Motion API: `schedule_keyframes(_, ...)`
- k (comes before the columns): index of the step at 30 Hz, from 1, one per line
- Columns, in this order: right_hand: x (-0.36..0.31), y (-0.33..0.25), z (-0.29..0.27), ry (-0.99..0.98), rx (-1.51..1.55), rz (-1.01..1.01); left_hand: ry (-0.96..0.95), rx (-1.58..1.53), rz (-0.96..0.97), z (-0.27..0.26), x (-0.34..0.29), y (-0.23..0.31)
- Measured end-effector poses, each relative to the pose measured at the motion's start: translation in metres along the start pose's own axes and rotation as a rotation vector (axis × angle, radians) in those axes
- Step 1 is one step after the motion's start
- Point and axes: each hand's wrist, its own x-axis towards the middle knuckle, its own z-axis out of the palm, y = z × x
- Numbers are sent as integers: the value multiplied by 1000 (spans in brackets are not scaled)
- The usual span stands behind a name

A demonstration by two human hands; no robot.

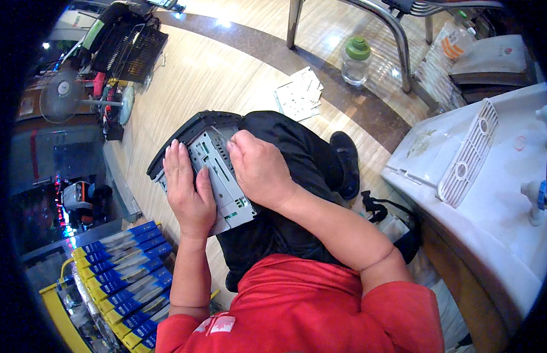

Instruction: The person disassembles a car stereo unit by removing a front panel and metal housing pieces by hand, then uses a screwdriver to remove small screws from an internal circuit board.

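A car stereo unit [216,166] rests on my black-trousered lap. Its case is bare silver metal with slots and green bits showing, and a wide black front frame [191,120] runs along its far end. My left hand [190,191] lies on the left part of the metal case, its fingers stretched flat toward the black frame and its thumb apart on the top. Over the right edge of the case, my right hand [258,169] is closed like a fist with the thumb on top. What its fingers hold, if anything, is hidden.
White papers [300,94] lie on the floor ahead, near a clear bottle with a green lid [357,53] and a metal-legged chair [403,59]. To the right stands a white appliance with a grille [470,153]. A yellow rack of blue-topped packs [123,282] is at left, a fan [62,88] beyond.
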Motion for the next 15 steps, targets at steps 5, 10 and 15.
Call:
schedule_keyframes(5, 9, 1, 10, 58, 18, 7, -29, -31, -22, 2, -2, -4)
schedule_keyframes(10, 60, -16, -23, 255, 26, 2, -59, -34, -21, -2, -12, -4)
schedule_keyframes(15, 31, -17, -46, 170, 38, 34, -111, -13, -40, -10, -2, -3)
